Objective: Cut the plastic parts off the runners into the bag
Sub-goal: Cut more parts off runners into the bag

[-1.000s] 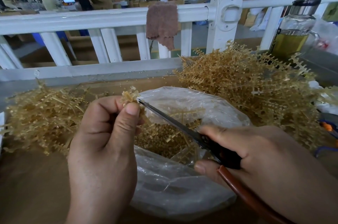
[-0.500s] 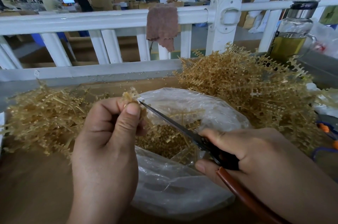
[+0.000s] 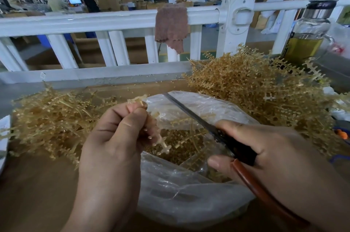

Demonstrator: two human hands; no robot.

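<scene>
Left hand [image 3: 111, 137] pinches a runner [image 3: 161, 142] over the bag [image 3: 189, 194], right hand [image 3: 265, 152] grips scissors [image 3: 191, 114] at two o'clock; parts could fly past the opening

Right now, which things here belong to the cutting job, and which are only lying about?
Job: left hand with runner; right hand with scissors; bag; uncut pile; trimmed pile.

Lying about: cloth; bottle.

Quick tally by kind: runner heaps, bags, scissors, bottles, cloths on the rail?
Runner heaps: 2, left heap and right heap
Plastic bag: 1
Scissors: 1
Glass bottle: 1
Cloth: 1
Total: 6
</scene>
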